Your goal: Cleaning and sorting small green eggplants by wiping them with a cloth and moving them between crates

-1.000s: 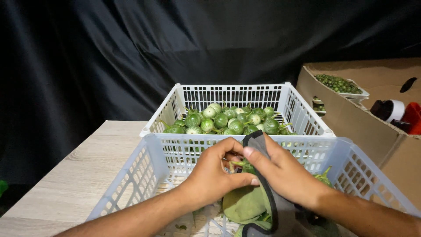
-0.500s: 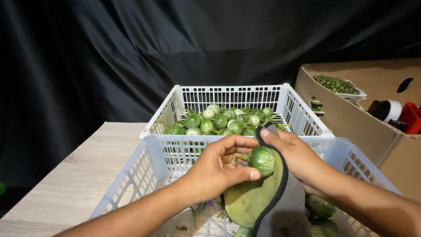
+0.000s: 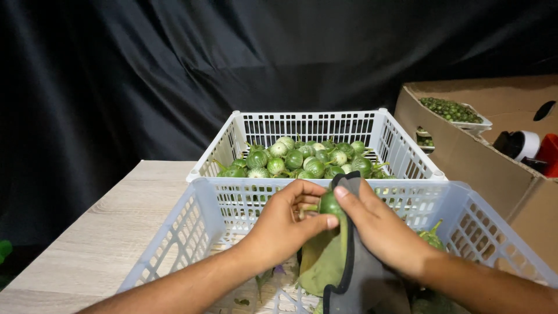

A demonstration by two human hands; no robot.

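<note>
Since a second ago the hands have come up out of the near crate and drawn together over its far wall. The left hand (image 3: 285, 224) now pinches a small round green eggplant (image 3: 331, 204) between thumb and fingertips, its stem pointing to nine o'clock. The right hand (image 3: 381, 227) presses a grey-and-green cloth (image 3: 343, 261) against the fruit's three o'clock side, thumb on top. Half a second back the eggplant sat more exposed on the cloth; now the cloth wraps higher around it and the fingers close tighter. I judge this to be a wiping stroke in progress on one fruit.

So the left grip is pinching the eggplant, and the right grip is pressed together on the cloth and the fruit with it. The eggplant hangs just above the near crate's far rim, at the centre of the view.

Counts: two white plastic crates. The far crate (image 3: 372, 125), at twelve o'clock, holds a heap of eggplants (image 3: 302, 160), about twenty visible, more hidden beneath. The near crate (image 3: 180, 221) shows one or two eggplants at four o'clock, the rest hidden by the arms. One cloth. One cardboard box (image 3: 465, 151) at two o'clock holds two trays of tiny green fruit. All rest on one wooden tabletop (image 3: 99, 221).
</note>
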